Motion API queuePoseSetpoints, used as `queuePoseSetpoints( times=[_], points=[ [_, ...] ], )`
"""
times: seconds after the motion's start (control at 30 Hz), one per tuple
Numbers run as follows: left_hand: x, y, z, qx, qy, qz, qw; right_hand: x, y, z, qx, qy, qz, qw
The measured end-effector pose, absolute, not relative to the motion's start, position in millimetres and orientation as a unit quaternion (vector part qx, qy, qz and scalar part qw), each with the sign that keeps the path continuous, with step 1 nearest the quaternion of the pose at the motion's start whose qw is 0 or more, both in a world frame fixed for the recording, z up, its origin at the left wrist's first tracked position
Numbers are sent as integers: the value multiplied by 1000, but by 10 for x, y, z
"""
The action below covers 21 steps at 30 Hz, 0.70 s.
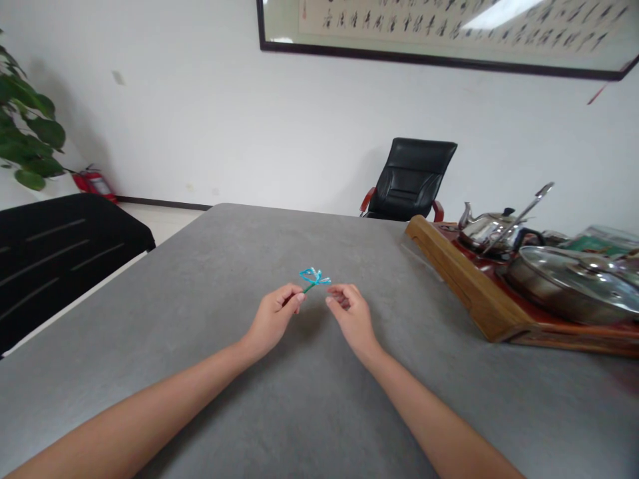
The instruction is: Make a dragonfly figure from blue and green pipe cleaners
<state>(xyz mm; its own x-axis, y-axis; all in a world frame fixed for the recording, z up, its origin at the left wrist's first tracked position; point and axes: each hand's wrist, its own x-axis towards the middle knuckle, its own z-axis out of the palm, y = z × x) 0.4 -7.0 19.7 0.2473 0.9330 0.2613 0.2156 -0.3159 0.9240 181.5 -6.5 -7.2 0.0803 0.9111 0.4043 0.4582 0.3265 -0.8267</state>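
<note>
Currently your left hand [273, 319] pinches blue pipe-cleaner flower [314, 278]; right hand [352, 316] just beside, half open, holding nothing.

Probably an office: black leather armchair [410, 179], framed calligraphy [439, 23], wooden tea tray [462, 279].

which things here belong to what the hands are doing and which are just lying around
In use: blue-green twisted pipe-cleaner flower, held in left hand; right hand empty beside it.

Lying about: wooden tea tray, steel kettle, glass-lidded steel pot, black leather chair.
</note>
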Motion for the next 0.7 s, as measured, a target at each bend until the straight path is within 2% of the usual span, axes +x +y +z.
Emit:
queuePoseSetpoints(
  times=[0.1, 0.2, 0.27, 0.43, 0.7],
  points=[
    [21, -81, 178, 692, 406, 434, 409, 1672, -138, 5, -476, -555, 387, 561],
    [28, -94, 154, 705, 371, 416, 440, 1579, -191, 93, -382, -450, 573, 569],
    [26, -110, 145, 706, 351, 409, 460, 1578, -200, 140, -332, -404, 640, 564],
    [32, -162, 157, 674, 335, 401, 522, 1670, -180, 175, -294, -375, 672, 566],
    [60, -190, 213, 507, 283, 393, 713, 1701, -202, 217, -291, -428, 664, 540]
  ],
)
